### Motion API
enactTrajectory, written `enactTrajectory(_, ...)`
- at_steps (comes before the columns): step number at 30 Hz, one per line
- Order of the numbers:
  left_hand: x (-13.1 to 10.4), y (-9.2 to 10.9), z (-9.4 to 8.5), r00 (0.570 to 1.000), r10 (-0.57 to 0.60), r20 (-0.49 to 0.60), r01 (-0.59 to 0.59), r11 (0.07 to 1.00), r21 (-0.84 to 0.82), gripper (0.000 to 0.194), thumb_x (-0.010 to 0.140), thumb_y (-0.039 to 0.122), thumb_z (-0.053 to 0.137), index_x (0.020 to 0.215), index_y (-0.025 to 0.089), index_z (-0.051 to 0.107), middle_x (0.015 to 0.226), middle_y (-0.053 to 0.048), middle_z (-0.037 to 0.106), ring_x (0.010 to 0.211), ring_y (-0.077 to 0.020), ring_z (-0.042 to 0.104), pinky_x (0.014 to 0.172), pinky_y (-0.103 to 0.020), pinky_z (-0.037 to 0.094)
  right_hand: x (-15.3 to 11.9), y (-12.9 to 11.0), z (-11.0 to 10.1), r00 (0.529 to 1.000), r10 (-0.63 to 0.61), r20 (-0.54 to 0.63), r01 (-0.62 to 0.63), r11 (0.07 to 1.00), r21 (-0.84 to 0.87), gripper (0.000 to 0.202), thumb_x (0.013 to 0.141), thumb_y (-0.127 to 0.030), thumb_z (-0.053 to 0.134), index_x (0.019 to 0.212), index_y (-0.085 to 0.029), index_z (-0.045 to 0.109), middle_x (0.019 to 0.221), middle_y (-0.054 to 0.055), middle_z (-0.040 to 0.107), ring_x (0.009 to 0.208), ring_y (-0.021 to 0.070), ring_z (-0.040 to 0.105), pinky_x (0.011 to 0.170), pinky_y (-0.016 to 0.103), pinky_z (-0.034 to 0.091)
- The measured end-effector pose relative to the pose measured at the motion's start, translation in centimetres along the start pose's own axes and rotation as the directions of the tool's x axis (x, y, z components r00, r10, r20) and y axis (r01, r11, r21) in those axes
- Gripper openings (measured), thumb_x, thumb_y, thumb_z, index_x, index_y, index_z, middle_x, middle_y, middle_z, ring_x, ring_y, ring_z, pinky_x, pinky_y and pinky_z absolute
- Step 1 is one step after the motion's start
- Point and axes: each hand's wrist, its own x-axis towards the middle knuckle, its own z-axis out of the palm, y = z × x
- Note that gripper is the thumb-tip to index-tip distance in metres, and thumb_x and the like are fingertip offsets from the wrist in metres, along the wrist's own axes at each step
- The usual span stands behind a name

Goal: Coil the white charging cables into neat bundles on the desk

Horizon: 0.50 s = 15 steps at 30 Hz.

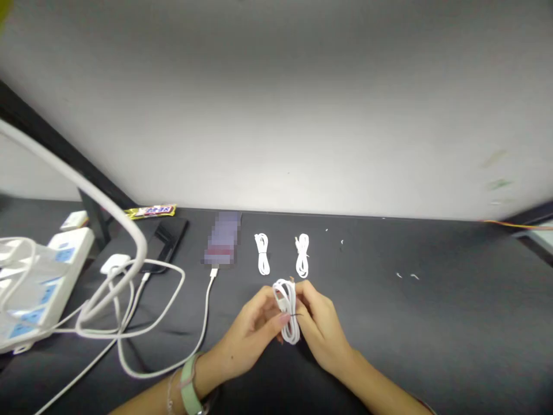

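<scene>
A coiled white cable (290, 328) is held upright between my two hands, near the front middle of the dark table. My left hand (257, 331) grips its left side, the thumb pressed on the coil's middle. On the right side, my right hand (324, 328) closes its fingers on the same coil, near a thin dark tie around it. Behind my hands lie two smaller white cable bundles, one on the left (262, 254) and one on the right (302, 255), each bound at its middle.
Left of the bundles lies a blurred-out phone (222, 239) with a white cable plugged in. Further left are a dark device (166, 245), a yellow snack wrapper (151, 211), looping white cables and a white power strip (73, 271). Small white scraps (415, 276) lie at right.
</scene>
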Motion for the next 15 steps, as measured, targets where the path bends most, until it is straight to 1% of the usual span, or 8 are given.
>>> enactTrajectory(3,0.1,-0.1,0.0,1.000,-0.013,-0.005,0.012,0.999,-0.029,0.019,0.087,0.031,0.054,0.100,0.017,0.051,0.082,-0.001,0.056,0.068,-0.0106,0.053,0.063,-0.024,0.044,0.2,0.0,-0.4,1.000,-0.015,0.007,0.015,1.000,-0.018,0.016,0.092,-0.024,0.040,0.082,-0.018,0.052,0.068,0.000,0.057,0.058,0.0125,0.054,0.056,0.023,0.042)
enactTrajectory(5,0.3,0.0,-0.1,1.000,-0.028,-0.012,0.027,0.996,-0.080,0.021,0.087,0.032,0.055,0.102,0.017,0.051,0.084,-0.002,0.059,0.067,-0.0099,0.053,0.064,-0.024,0.044,0.4,-0.1,-0.8,0.999,-0.043,0.018,0.044,0.998,-0.042,0.017,0.093,-0.023,0.041,0.082,-0.018,0.054,0.070,0.000,0.058,0.061,0.0126,0.055,0.058,0.023,0.043)
enactTrajectory(7,0.5,0.1,-0.3,0.999,-0.042,-0.034,0.038,0.992,-0.123,0.023,0.086,0.031,0.057,0.104,0.018,0.053,0.088,-0.003,0.061,0.070,-0.0100,0.054,0.069,-0.024,0.044,0.6,-0.2,-1.3,0.995,-0.094,0.041,0.097,0.993,-0.072,0.018,0.093,-0.021,0.042,0.083,-0.018,0.057,0.073,0.001,0.059,0.065,0.0130,0.056,0.062,0.023,0.043)
enactTrajectory(10,0.6,0.2,-0.5,0.997,-0.042,-0.069,0.033,0.991,-0.133,0.027,0.085,0.030,0.059,0.107,0.018,0.053,0.091,-0.003,0.062,0.078,-0.0112,0.056,0.075,-0.025,0.043,0.9,-0.1,-1.7,0.983,-0.179,0.048,0.184,0.975,-0.128,0.019,0.093,-0.020,0.043,0.085,-0.018,0.060,0.074,0.002,0.060,0.066,0.0133,0.056,0.063,0.024,0.043)
enactTrajectory(12,0.6,0.1,-0.6,0.996,-0.072,-0.057,0.064,0.989,-0.134,0.032,0.083,0.032,0.060,0.110,0.018,0.051,0.089,-0.004,0.061,0.076,-0.0119,0.056,0.071,-0.025,0.044,1.0,0.1,-1.8,0.971,-0.237,0.042,0.241,0.955,-0.173,0.019,0.092,-0.018,0.044,0.087,-0.018,0.063,0.074,0.003,0.060,0.066,0.0138,0.056,0.063,0.025,0.044)
enactTrajectory(15,0.5,-0.5,-0.8,0.989,-0.144,-0.015,0.141,0.983,-0.118,0.037,0.080,0.036,0.063,0.109,0.017,0.049,0.084,-0.002,0.058,0.068,-0.0125,0.057,0.058,-0.024,0.044,0.8,0.3,-1.4,0.948,-0.317,0.031,0.316,0.925,-0.211,0.020,0.091,-0.016,0.047,0.093,-0.019,0.066,0.077,0.005,0.062,0.067,0.0141,0.057,0.062,0.025,0.046)
